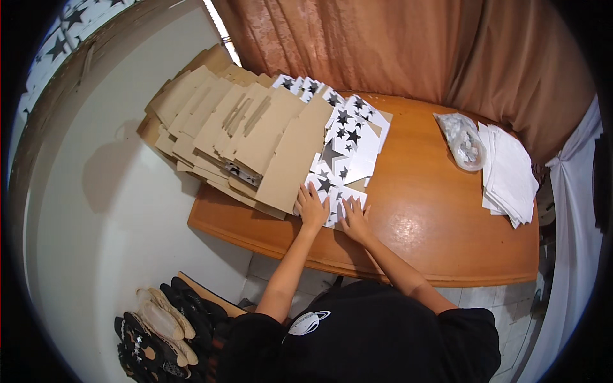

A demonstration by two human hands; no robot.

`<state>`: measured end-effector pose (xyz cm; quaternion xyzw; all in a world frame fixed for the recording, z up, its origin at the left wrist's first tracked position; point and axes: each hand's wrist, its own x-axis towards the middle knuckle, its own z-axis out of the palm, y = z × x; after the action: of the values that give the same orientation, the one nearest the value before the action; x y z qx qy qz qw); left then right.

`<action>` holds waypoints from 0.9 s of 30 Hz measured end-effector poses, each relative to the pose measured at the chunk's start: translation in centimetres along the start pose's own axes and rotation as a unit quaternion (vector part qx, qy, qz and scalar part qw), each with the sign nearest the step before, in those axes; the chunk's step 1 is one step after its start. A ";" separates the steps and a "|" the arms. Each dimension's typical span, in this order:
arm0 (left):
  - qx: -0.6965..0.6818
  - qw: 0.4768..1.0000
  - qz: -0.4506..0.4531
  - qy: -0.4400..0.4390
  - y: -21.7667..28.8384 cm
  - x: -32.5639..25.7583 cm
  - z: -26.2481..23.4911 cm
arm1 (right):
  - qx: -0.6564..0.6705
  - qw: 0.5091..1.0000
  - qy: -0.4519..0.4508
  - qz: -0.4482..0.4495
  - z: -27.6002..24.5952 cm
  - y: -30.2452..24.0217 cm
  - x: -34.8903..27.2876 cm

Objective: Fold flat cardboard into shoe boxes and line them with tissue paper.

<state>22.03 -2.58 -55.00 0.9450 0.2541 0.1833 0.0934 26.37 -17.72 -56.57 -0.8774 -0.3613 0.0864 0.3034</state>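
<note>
Both my hands rest on a white cardboard piece printed with black stars (348, 163), at the table's front edge. My left hand (311, 207) lies with its fingers spread, beside the brown flattened cardboard sheets (290, 150). Just to its right, my right hand (355, 220) presses on the same star-printed surface with fingers apart. Neither hand is wrapped around anything. The brown sheets lean in an overlapping pile to the left, with more star-printed parts showing at the back. My palms hide part of the print.
The wooden table (440, 223) has a curved front edge. At its right are a clear plastic bag (461, 142) with small things inside and a stack of white sheets (509, 175). Several shoes (166, 319) sit at the lower left. A brown curtain (396, 51) hangs behind.
</note>
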 end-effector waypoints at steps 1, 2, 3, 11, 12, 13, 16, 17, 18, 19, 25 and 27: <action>-0.025 0.999 0.000 -0.025 1.3 -0.9 0.4 | -0.011 1.000 0.006 0.010 0.0 0.7 -0.3; -0.038 0.998 0.002 -0.050 2.7 -2.0 0.7 | -0.022 0.999 0.011 0.022 -0.1 1.4 -0.9; -0.042 0.997 0.010 -0.059 4.5 -2.8 0.5 | -0.023 0.999 0.013 0.034 -0.6 2.2 -1.8; -0.228 0.918 0.190 -0.262 12.5 -9.7 1.5 | -0.132 0.974 0.047 0.178 -4.8 8.6 -11.8; -0.242 0.904 0.214 -0.281 13.1 -9.9 1.4 | -0.142 0.970 0.065 0.187 -5.2 9.1 -12.6; -0.244 0.901 0.217 -0.287 13.8 -10.2 1.4 | -0.152 0.965 0.082 0.195 -5.6 9.6 -13.4; -0.233 0.876 0.277 -0.317 15.2 -10.5 1.4 | -0.154 0.961 0.098 0.207 -6.7 10.8 -14.2; -0.233 0.877 0.284 -0.309 15.2 -10.4 1.5 | -0.145 0.963 0.097 0.204 -6.9 11.0 -14.2; -0.232 0.879 0.289 -0.300 15.3 -10.3 1.7 | -0.153 0.962 0.098 0.203 -7.1 11.2 -14.2; -0.232 0.879 0.288 -0.301 15.1 -10.3 2.3 | -0.153 0.962 0.097 0.203 -7.6 11.1 -14.2; -0.233 0.926 0.243 -0.169 15.7 -10.7 5.7 | -0.099 0.979 -0.022 0.177 -11.7 13.1 -15.0; -0.174 0.951 0.209 -0.148 16.8 -10.7 6.6 | -0.056 0.985 -0.007 0.164 -12.2 14.1 -15.8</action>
<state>23.51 -23.02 -59.72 0.9626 -0.0021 0.0977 0.2528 27.68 -42.11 -56.21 -0.9398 -0.2191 0.1202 0.2330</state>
